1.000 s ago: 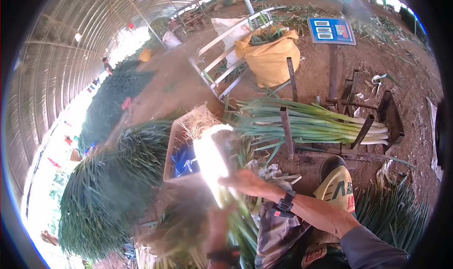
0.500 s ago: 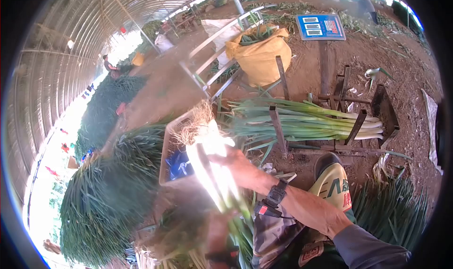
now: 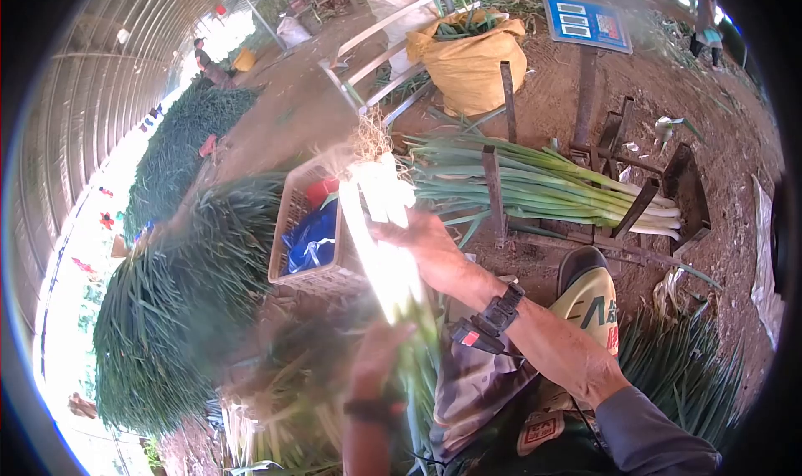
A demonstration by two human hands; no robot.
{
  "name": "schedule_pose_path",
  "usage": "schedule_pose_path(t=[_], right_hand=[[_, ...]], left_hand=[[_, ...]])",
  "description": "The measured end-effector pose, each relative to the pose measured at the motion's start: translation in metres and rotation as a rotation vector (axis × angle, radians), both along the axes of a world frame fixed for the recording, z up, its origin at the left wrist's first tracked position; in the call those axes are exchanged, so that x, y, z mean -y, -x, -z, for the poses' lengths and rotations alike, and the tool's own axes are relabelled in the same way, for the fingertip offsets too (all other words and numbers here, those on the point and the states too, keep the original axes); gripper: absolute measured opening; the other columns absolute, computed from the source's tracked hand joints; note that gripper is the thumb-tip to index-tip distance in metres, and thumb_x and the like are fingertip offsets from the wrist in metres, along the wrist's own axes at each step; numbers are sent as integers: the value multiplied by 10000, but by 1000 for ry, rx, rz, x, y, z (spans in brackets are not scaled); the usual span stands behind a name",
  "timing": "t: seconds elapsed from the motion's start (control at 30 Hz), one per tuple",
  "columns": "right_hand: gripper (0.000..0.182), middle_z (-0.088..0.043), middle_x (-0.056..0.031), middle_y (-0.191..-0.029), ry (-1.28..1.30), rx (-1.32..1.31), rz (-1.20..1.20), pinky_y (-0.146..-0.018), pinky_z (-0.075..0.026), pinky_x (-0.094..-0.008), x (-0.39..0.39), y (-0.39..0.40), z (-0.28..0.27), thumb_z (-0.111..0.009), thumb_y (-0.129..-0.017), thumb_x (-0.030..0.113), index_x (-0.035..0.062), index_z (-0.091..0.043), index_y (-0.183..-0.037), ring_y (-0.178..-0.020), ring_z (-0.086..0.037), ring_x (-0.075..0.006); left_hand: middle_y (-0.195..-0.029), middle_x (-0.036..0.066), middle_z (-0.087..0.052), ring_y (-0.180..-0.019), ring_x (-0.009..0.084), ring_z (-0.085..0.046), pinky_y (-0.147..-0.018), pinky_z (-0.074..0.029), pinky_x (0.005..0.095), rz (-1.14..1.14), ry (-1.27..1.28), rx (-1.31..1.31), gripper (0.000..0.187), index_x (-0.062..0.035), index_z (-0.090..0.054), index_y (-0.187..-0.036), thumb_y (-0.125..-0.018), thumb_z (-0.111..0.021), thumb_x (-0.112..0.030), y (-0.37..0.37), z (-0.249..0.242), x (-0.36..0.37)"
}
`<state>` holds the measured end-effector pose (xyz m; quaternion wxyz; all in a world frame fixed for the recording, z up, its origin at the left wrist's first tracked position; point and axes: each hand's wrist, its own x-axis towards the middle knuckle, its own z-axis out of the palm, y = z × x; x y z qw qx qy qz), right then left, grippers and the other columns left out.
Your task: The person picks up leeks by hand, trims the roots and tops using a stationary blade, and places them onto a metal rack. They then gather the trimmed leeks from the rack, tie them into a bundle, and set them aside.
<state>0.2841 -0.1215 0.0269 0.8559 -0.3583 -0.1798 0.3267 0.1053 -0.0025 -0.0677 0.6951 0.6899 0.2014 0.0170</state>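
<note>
My right hand (image 3: 422, 246) is wrapped round the white stalks of a bunch of green onions (image 3: 376, 259), held upright with its hairy roots (image 3: 372, 142) at the top. Strong light washes out the stalks. Lower down, my left hand (image 3: 380, 355) is beside the same bunch, blurred by motion, and its fingers cannot be made out. To the right, trimmed green onions (image 3: 543, 184) lie across a metal rack (image 3: 645, 207), white ends to the right.
A plastic basket (image 3: 284, 225) holds blue and red items. Piles of green onions (image 3: 159, 334) lie at left, more (image 3: 685, 359) at lower right. Ahead are a yellow sack (image 3: 472, 67), a metal frame (image 3: 380, 58) and a blue scale display (image 3: 588, 23). People stand in the distance.
The view has shifted, so more of the basket's inside shows. My right hand still holds the bunch, now raised slightly in view. My left hand shows higher beside the stalks.
</note>
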Motion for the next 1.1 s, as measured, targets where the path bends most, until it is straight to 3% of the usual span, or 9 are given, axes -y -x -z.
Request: schedule_pose_path(t=[0.3,0.4,0.5,0.63,0.73,0.8,0.83,0.97,1.1], right_hand=[[377,-740,-79,-945,24,20,-4,-614,-581,-250,2,1,-4,-790,-906,157,-26,-685,-1219,-721,-665,-107],[426,-741,-73,-961,77,59,-22,-663,-584,-271,3,-2,-1,-790,-914,210,-11,-672,-1259,-770,-666,-113],[369,-668,-29,-968,192,170,61,-753,-550,-285,11,2,-15,-754,-934,155,-5,-651,-1251,-838,-622,-112],[513,-741,-83,-1063,194,244,59,-805,-560,-315,9,1,-8,-786,-919,345,18,-663,-1293,-930,-652,-139],[440,-679,-19,-1119,177,186,-35,-803,-549,-290,7,-5,1,-761,-937,207,37,-630,-1321,-955,-620,-96],[430,-684,-19,-1109,154,225,-27,-802,-548,-285,7,-8,7,-762,-935,195,21,-633,-1306,-929,-627,-97],[425,-687,-19,-1104,142,245,-21,-802,-548,-283,8,-11,6,-762,-935,189,13,-634,-1299,-916,-630,-97],[416,-693,-21,-1079,160,254,-2,-783,-554,-283,14,-16,-11,-752,-936,165,-2,-625,-1295,-876,-639,-104],[445,-676,-24,-1043,161,295,-67,-763,-561,-293,18,-17,-13,-746,-921,115,17,-601,-1329,-874,-635,-107]], left_hand=[[-908,20,-709,-742,121,-648,-657,-513,275,23,86,8,291,-33,-709,-1119,-901,-793,-206,-10,-34,24],[-922,16,-712,-761,117,-649,-673,-512,276,30,87,-40,288,-39,-709,-1129,-902,-790,-197,-8,-33,23],[-947,5,-714,-803,112,-646,-715,-508,283,-17,67,-55,286,-46,-714,-1141,-905,-783,-192,-10,-46,31],[-981,-15,-713,-858,111,-638,-777,-501,293,-48,43,-85,272,-51,-725,-1152,-912,-759,-175,-11,-35,29],[-1040,27,-701,-911,145,-640,-829,-508,311,-51,50,-26,325,-20,-685,-1210,-913,-735,-142,-10,-22,26],[-1148,105,-667,-1006,194,-620,-896,-505,341,15,50,18,456,38,-605,-1304,-921,-723,-181,-7,-11,20],[-1212,118,-649,-1023,201,-622,-921,-504,345,-8,87,65,488,50,-561,-1349,-923,-709,-136,-10,-6,20],[-1241,150,-646,-1091,220,-630,-974,-503,354,56,114,58,520,75,-513,-1375,-908,-693,-67,-15,-7,19],[-1299,189,-631,-1179,259,-629,-1024,-497,393,155,323,41,542,75,-478,-1402,-912,-673,-49,-15,-57,38]])
